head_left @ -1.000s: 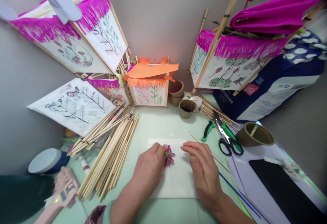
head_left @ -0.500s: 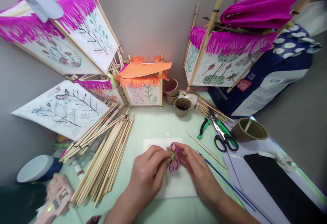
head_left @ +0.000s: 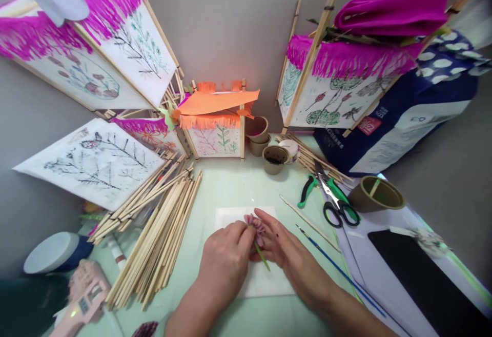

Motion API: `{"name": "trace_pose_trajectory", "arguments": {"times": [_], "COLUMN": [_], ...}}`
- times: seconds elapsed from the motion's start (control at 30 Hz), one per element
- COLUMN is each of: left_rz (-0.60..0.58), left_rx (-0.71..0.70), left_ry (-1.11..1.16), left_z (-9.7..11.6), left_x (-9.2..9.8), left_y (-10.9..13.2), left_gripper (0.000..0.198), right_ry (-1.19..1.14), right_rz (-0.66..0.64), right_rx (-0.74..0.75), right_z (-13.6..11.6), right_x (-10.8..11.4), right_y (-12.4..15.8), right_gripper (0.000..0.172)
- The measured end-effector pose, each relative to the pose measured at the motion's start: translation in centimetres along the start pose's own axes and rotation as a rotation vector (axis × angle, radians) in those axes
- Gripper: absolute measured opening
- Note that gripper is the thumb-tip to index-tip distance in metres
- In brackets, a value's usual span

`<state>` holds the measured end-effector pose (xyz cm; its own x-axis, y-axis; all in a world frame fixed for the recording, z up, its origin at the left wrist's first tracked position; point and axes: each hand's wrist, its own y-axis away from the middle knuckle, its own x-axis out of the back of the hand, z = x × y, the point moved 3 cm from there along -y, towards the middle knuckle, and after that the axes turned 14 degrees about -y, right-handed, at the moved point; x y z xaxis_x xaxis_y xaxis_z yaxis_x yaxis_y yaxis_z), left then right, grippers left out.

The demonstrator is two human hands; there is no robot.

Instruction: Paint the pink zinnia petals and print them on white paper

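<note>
A small pink flower (head_left: 254, 224) with a green stem sits over a white sheet of paper (head_left: 230, 216) on the pale green table (head_left: 234, 183). My left hand (head_left: 225, 262) pinches the flower just below its head, fingers closed on it. My right hand (head_left: 286, 255) meets it from the right, its fingers curled against the flower and stem. Both hands rest low over the paper.
A heap of bamboo sticks (head_left: 161, 224) lies to the left, with a pink glue gun (head_left: 82, 301) and a white lid (head_left: 52, 252). Paper lanterns (head_left: 215, 121) and brown cups (head_left: 273, 158) stand behind. On the right lie green scissors (head_left: 330, 198), a blue brush (head_left: 338, 270) and a black sheet (head_left: 426, 275).
The flower has been lifted from the paper and turned: its head now points away and the stem slants toward me. My right hand came in from the right onto it.
</note>
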<state>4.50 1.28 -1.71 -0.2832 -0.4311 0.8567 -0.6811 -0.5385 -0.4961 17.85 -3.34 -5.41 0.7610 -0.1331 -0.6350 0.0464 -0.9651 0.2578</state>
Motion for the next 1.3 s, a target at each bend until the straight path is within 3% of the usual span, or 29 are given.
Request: {"name": "trace_pose_trajectory", "arguments": {"times": [0.13, 0.23, 0.43, 0.57, 0.7, 0.9, 1.03, 1.13, 1.3], "left_rz": [0.078, 0.145, -0.094, -0.104, -0.119, -0.205, -0.295, -0.31, -0.318], "left_rx": [0.11, 0.176, 0.041, 0.022, 0.037, 0.137, 0.281, 0.363, 0.389], "left_ry": [0.0, 0.018, -0.01, 0.028, 0.073, 0.263, 0.505, 0.566, 0.493], "left_z": [-0.9, -1.2, 0.0, 0.2, 0.1, -0.2, -1.2, -2.0, -2.0], "left_x": [0.7, 1.0, -1.1, -1.4, -1.4, -1.8, -1.4, -1.1, -1.0], "left_y": [-0.3, -0.3, 0.0, 0.2, 0.4, 0.8, 1.3, 1.6, 1.9], "left_gripper": [0.022, 0.023, 0.021, 0.021, 0.021, 0.032, 0.027, 0.017, 0.011], "right_ry": [0.018, 0.025, 0.287, 0.496, 0.565, 0.68, 0.913, 1.085, 1.276], "right_rz": [0.012, 0.094, 0.345, 0.396, 0.395, 0.338, 0.165, 0.019, -0.039], "right_rx": [-0.01, 0.048, 0.211, 0.303, 0.347, 0.447, 0.604, 0.665, 0.705], "right_z": [0.0, -0.5, -1.6, -1.8, -1.8, -2.0, -2.1, -1.6, -0.7], "right_x": [0.1, 0.2, 0.6, 0.8, 1.0, 0.8, 0.1, -0.3, -0.4], "right_y": [-0.1, -0.2, -0.1, 0.2, 0.3, 0.5, 0.4, 0.3, 0.1], "right_gripper": [0.067, 0.067, 0.065, 0.06, 0.055, 0.038, 0.023, 0.025, 0.03]}}
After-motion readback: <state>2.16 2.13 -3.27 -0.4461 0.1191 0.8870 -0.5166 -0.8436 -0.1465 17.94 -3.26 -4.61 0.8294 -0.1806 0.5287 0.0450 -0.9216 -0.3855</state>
